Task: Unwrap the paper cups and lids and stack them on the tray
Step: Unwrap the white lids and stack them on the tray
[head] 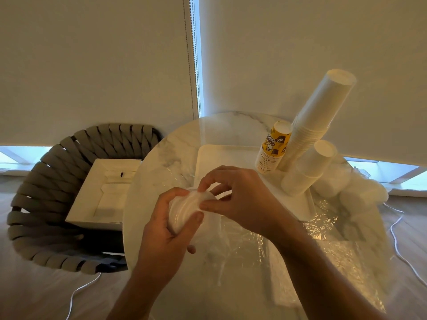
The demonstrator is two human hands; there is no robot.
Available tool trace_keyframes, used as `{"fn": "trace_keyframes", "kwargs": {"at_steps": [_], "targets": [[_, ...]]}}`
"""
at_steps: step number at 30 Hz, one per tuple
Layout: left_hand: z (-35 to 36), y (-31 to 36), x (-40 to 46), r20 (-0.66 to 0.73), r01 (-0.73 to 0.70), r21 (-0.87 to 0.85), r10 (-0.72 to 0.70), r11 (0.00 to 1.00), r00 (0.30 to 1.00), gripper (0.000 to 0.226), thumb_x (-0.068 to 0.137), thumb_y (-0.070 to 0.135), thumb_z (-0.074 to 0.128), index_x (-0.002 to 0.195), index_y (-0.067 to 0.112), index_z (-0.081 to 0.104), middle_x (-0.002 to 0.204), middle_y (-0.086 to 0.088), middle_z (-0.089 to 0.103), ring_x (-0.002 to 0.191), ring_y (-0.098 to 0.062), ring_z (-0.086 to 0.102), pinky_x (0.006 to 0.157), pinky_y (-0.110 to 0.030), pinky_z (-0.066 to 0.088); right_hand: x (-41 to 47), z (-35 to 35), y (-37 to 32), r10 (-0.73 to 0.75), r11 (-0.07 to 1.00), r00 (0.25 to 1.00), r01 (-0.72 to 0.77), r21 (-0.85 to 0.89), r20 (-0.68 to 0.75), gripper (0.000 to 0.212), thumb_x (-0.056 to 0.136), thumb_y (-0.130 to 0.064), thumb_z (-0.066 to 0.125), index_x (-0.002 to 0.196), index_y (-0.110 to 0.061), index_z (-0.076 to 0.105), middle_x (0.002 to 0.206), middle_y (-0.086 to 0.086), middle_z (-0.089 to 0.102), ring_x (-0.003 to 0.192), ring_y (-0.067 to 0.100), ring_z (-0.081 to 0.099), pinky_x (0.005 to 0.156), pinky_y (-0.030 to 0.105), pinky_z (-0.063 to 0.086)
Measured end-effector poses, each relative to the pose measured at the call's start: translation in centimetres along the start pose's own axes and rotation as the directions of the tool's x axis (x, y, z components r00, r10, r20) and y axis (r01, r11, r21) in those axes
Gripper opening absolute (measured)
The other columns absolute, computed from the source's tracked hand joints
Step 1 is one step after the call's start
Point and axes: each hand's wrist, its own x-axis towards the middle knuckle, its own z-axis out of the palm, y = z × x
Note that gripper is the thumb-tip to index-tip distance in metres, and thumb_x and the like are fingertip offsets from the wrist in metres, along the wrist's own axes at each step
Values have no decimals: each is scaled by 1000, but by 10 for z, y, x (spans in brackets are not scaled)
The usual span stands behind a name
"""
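- Left hand (171, 225): grip curled round a stack of white plastic lids (184, 210) sleeved in thin clear film; thumb on the near side, fingers wrapped behind. Held above the near-left part of the tabletop, just in front of the tray.
- Right hand (240, 195): fingertips and thumb pinched together on the film at the upper end of the lid stack.
- Round marble-patterned tabletop (171, 153): white with grey veining, glossy.
- White rectangular tray (215, 155): smooth, shallow raised rim, rounded corners; sits on the far-centre tabletop. It bears three cup stacks at its right side.
- Tall stack of plain white paper cups (321, 114): upside down, leaning right, ribbed band of nested rims at mid-height.
- Short stack of yellow printed paper cups (275, 146): upside down, dark lettering and figures, touching the tall stack's left side.
- Short stack of white paper cups (309, 167): upside down, leaning right, in front of the tall stack.
- Crumpled clear plastic wrap (323, 236): shiny, creased, spread over the near and right tabletop.
- Wrapped white bundles (360, 188): at the tabletop's right edge; contents unclear.
- Grey woven-strap chair (46, 181): left of the tabletop; an open white cardboard box (101, 192) rests on its seat.
- White cable (397, 236): thin, trailing on the wood floor.
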Motion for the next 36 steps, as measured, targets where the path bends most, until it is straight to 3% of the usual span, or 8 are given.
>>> {"fn": "trace_keyframes", "kwargs": {"at_steps": [5,9,14,19,25,31,36], "targets": [[0,0,-1,-7,-9,14,9,1000,1000,42,86,17,72,111,42,49,96,37,57,88,-1,65,47,-28,57,0,-4,-5,-16,996,1000,16,-89,3,23,82,-25,83,103,-26,75,107,-12,71,93,4,66,79,22,58],[1,0,-1,4,-4,22,4,1000,1000,41,84,22,72,112,41,48,96,38,57,89,2,64,48,-30,58,0,-9,-8,-17,995,1000,18,-99,20,18,84,-22,81,101,-23,76,102,-12,70,91,6,68,77,14,56],[1,0,-2,8,-4,12,4,1000,1000,42,85,17,73,110,41,48,96,38,58,88,4,65,47,-31,58,0,-14,-8,-5,998,998,9,-55,64,14,85,-21,80,98,-24,76,89,-24,65,90,4,69,72,5,50],[-1,-1,-4,7,2,-2,-2,1000,1000,42,78,34,69,113,42,48,96,38,56,92,4,63,48,-29,58,3,-15,-7,-4,1000,992,5,-12,126,23,82,-20,83,100,-29,72,99,-18,71,89,2,71,72,11,55],[-1,-4,-4,22,7,-3,-7,1000,1000,43,80,31,70,113,44,48,96,38,56,91,3,63,48,-28,57,6,-14,-8,-12,999,990,19,-48,139,38,81,-19,83,116,-30,73,101,-17,69,90,-1,69,69,5,50],[2,-5,-3,27,33,-14,-32,999,999,46,76,37,70,116,40,49,95,34,58,89,-4,66,49,-28,57,4,-15,-11,-30,995,988,43,-86,152,29,83,-15,81,110,-23,76,105,-12,68,90,4,67,69,3,46],[1,-1,-4,15,43,-24,-43,999,999,48,72,39,70,115,40,48,92,34,57,88,-6,66,47,-28,56,4,-16,-13,-32,999,983,39,-35,182,22,85,-16,80,97,-29,67,100,-18,65,96,7,68,70,5,48]]}}
